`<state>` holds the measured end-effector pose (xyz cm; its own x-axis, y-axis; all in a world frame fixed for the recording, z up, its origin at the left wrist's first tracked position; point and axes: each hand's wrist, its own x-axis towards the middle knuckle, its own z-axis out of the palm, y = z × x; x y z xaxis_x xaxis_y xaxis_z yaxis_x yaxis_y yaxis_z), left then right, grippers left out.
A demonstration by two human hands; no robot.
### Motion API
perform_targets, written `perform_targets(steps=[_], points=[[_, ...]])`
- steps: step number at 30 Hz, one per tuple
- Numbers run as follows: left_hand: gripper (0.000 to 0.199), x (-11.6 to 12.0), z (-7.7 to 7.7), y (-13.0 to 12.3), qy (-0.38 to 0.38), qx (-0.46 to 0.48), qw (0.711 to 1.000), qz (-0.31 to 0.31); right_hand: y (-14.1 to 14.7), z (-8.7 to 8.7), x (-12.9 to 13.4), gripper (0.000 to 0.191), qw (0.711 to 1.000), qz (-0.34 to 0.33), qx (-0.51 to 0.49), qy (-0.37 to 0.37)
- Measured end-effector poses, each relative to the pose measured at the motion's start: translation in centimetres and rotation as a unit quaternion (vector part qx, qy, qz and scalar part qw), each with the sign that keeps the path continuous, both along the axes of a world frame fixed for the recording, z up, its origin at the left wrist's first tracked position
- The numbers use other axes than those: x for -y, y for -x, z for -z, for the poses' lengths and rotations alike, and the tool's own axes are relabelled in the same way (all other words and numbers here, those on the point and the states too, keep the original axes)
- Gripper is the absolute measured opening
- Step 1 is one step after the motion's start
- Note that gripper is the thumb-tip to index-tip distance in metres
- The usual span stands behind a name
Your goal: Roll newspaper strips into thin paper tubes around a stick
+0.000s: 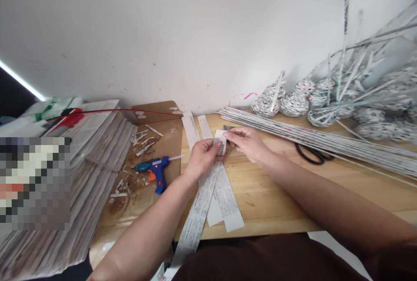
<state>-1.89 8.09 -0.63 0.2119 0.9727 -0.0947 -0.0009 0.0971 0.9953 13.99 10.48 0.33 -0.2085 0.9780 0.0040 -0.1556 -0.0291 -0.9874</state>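
Note:
My left hand (206,156) pinches a newspaper strip (193,224), which runs down from the fingers past the table's front edge. The strip's upper end stands up between both hands. My right hand (246,141) has thumb and fingers closed on the corner of that end. Beside the right fingertips shows a small dark pointed thing (228,127); whether the hand holds it I cannot tell. Under the hands lie more printed paper strips (230,205), partly covered by the held one. Their far ends reach toward the wall.
A blue glue gun (159,174) lies left on brown board (171,146) among paper scraps. Stacked newspapers (81,190) fill the left side. Rolled paper sticks (312,137) lie across black-handled scissors (309,154) at right. Woven paper pieces (295,104) stand along the wall.

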Motion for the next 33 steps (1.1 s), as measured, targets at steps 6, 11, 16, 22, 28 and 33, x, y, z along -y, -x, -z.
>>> perform_targets(steps=[6, 11, 16, 22, 28, 33], points=[[0.033, 0.1, -0.1, 0.0, -0.009, -0.009, 1.0, -0.003, 0.0, -0.5, 0.3, 0.033, 1.0, -0.001, 0.027, -0.002], [0.034, 0.2, 0.0, 0.0, -0.029, -0.025, 0.999, 0.004, 0.1, -0.6, 0.4, 0.031, 1.0, -0.007, 0.012, 0.008], [0.033, 0.1, 0.2, 0.0, -0.043, -0.043, 0.998, -0.002, 0.0, -0.2, 0.2, 0.032, 1.0, 0.02, 0.013, 0.006], [0.032, 0.3, 0.1, 0.0, -0.049, -0.052, 0.997, -0.001, 0.0, 0.3, 0.0, 0.034, 0.999, 0.042, 0.006, 0.027], [0.03, 0.4, 0.1, 0.1, -0.059, -0.065, 0.996, -0.006, 0.2, 0.3, 0.1, 0.034, 0.998, 0.051, -0.006, 0.032], [0.03, 0.3, 0.1, 0.0, -0.057, -0.064, 0.996, -0.003, 0.1, -0.2, 0.2, 0.035, 0.998, 0.038, -0.006, 0.044]])
